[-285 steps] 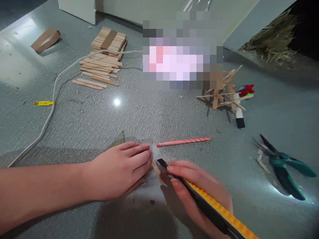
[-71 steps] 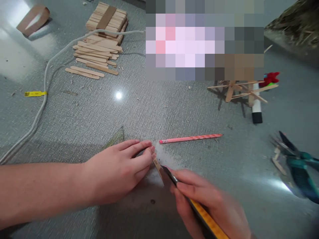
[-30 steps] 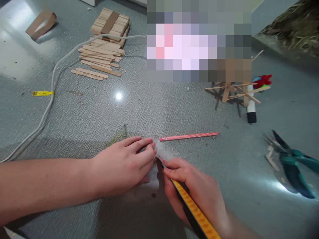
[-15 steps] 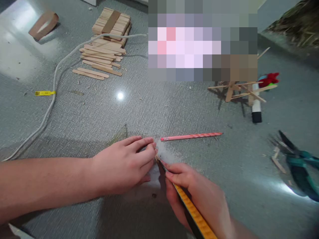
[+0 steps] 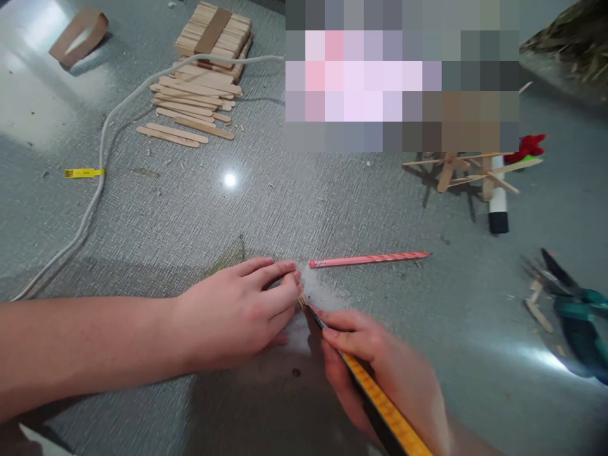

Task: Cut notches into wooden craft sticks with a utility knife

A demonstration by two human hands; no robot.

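My left hand [image 5: 242, 310] lies low over the table with its fingers bent and pressed together on a small wooden craft stick, mostly hidden beneath them. Only the end of the craft stick [image 5: 302, 301] shows past the fingertips. In my right hand [image 5: 384, 367] is a utility knife [image 5: 375, 386] with a yellow and black handle, slanting up toward the left fingers. Its dark front end meets the end of the stick; the exact contact is hard to make out. Just beyond both hands lies a pink striped pencil [image 5: 370, 259].
Loose craft sticks [image 5: 190, 101] lie beside a banded bundle [image 5: 232, 31] at the back. A white cable [image 5: 102, 152] curves along the left. To the right are a stick structure [image 5: 465, 171], a white tube with a black cap [image 5: 498, 202] and green-handled pliers [image 5: 577, 323]. A blurred patch hides the back.
The view has shifted slightly, so things on the right appear farther right. Both hands keep nearly the same grip and place, with the knife still against the stick end.
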